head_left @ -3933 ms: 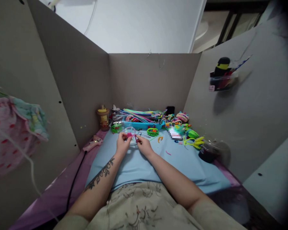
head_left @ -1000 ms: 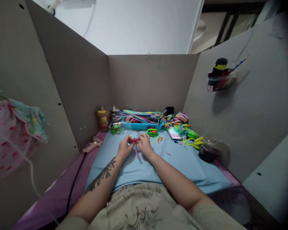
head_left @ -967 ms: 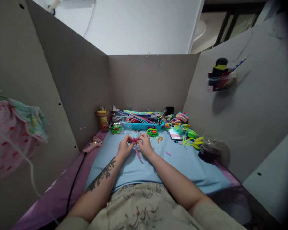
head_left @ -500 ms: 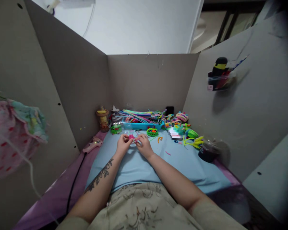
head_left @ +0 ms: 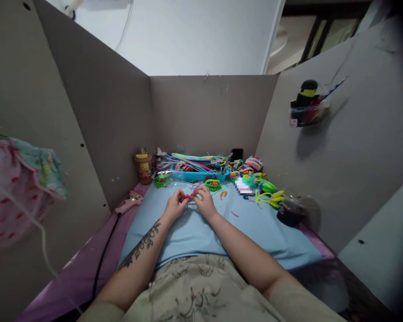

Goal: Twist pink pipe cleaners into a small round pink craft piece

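Over the light blue cloth point(head_left: 201, 237), my left hand point(head_left: 176, 204) and my right hand point(head_left: 204, 201) meet fingertip to fingertip. Both are closed in a pinch on a pink pipe cleaner point(head_left: 196, 189), whose one end sticks up above my right fingers. Its lower part is bent between the hands and partly covered by my fingers. Just beyond my right hand sits a green pipe-cleaner piece point(head_left: 213, 184) with an orange middle. Behind my left hand stands a green frog-like figure point(head_left: 161, 180). A curved orange piece point(head_left: 223, 195) lies to the right.
A blue tray point(head_left: 201, 176) of colourful pipe cleaners stands at the back. A pink glue gun point(head_left: 130, 202) lies left, its black cord running forward. On the right are yellow pipe cleaners point(head_left: 272, 198) and a dark tub point(head_left: 290, 212). Grey panels point(head_left: 215, 112) enclose the table.
The pink pipe cleaner now shows a longer end, sticking up past my right fingers. Both hands have shifted slightly, and my left fingers sit a little lower and closer to the right ones.
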Available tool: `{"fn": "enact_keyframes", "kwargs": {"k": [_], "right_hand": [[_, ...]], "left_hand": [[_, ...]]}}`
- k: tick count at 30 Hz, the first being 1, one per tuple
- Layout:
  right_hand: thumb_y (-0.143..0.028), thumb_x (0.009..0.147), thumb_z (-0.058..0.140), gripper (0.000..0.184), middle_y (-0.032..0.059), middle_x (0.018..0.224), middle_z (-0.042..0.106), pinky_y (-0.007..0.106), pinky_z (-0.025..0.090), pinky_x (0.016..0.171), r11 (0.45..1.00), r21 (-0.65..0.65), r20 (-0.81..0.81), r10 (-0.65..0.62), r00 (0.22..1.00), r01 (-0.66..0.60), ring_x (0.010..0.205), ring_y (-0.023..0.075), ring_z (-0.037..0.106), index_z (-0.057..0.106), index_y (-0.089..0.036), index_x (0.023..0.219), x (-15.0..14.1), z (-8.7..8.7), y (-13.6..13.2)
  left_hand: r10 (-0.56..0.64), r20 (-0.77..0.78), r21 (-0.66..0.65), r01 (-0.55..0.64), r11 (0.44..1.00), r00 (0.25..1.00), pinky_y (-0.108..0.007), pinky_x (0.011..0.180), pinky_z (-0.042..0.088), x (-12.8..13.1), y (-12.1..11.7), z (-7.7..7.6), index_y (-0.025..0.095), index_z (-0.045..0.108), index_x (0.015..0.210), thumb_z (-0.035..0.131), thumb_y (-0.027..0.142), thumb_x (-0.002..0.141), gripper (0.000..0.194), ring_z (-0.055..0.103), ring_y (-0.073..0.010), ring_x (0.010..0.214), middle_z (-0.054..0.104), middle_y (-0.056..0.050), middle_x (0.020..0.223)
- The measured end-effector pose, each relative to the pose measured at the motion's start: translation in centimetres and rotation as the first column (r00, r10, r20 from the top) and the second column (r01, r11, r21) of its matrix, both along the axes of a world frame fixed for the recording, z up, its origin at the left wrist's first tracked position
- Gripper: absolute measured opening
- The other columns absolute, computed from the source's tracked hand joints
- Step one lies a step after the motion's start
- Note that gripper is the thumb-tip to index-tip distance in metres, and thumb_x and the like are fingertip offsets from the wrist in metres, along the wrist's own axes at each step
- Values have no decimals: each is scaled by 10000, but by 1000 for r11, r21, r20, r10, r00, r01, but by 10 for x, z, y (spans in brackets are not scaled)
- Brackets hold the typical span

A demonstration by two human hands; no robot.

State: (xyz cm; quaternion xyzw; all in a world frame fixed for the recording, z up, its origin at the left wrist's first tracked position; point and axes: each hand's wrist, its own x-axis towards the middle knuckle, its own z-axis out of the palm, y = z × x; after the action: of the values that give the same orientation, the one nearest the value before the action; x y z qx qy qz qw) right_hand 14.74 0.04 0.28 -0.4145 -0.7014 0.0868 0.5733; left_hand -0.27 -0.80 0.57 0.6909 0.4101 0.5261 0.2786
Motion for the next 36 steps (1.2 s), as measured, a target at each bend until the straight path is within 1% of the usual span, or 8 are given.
{"fn": "enact_keyframes", "kwargs": {"k": [5,12,15,20,23,26,33,36], "right_hand": [[-167,715,598,65,37,864,544,352,365,843,999,-38,6,-20,1000,20,894,200,487,631,-204,672,1,-4,4],[-217,743,586,74,50,915,525,374,347,869,996,-81,92,-41,995,49,927,215,461,622,-209,679,1,-9,6],[-232,753,565,98,50,886,522,368,351,850,992,-106,55,-63,996,69,894,210,463,602,-199,668,1,-11,10],[-274,760,555,157,32,783,485,326,380,786,985,-155,-112,-94,989,77,813,192,476,569,-193,627,7,-13,18],[-299,751,563,179,34,793,473,327,386,799,977,-195,-173,-118,978,83,803,189,483,565,-187,612,8,-14,19],[-317,742,576,186,48,855,477,328,382,834,977,-191,-201,-132,971,93,850,194,484,568,-184,612,4,-15,18],[-331,734,583,181,58,893,465,335,392,842,972,-234,-212,-85,973,34,903,207,487,573,-184,628,-4,-15,16],[-324,727,585,176,51,876,466,335,386,858,971,-236,-209,-76,975,25,888,199,493,564,-183,623,-4,-15,16]], "left_hand": [[-1,-83,25,4,1000,997,-224,580,344,-3,-2,-1,202,484,752,585,317,715,158,476,-117,588,516,32,650],[104,-333,208,-34,978,937,-278,665,378,-5,5,-8,209,511,846,523,203,756,91,526,-174,710,576,-30,751],[155,-297,258,-77,963,942,-319,757,403,-5,5,-7,201,517,912,522,202,766,146,545,-198,819,589,-62,848],[368,-112,329,-315,890,923,-359,850,392,-7,4,-3,205,553,902,550,235,772,133,534,-230,900,583,-79,891],[314,-188,330,-241,913,931,-349,822,399,-8,4,-2,216,584,803,541,237,785,51,544,-222,839,600,-59,806],[260,-250,339,-167,926,933,-356,847,391,-5,4,-3,221,616,833,556,245,782,82,553,-225,883,636,-61,859],[288,-240,285,-216,934,927,-314,733,420,-2,3,-6,209,588,843,595,319,764,136,567,-200,782,630,-45,800],[254,-242,295,-178,939,936,-298,735,429,-2,2,-5,213,577,885,587,292,771,139,582,-189,798,639,-36,829]]}}
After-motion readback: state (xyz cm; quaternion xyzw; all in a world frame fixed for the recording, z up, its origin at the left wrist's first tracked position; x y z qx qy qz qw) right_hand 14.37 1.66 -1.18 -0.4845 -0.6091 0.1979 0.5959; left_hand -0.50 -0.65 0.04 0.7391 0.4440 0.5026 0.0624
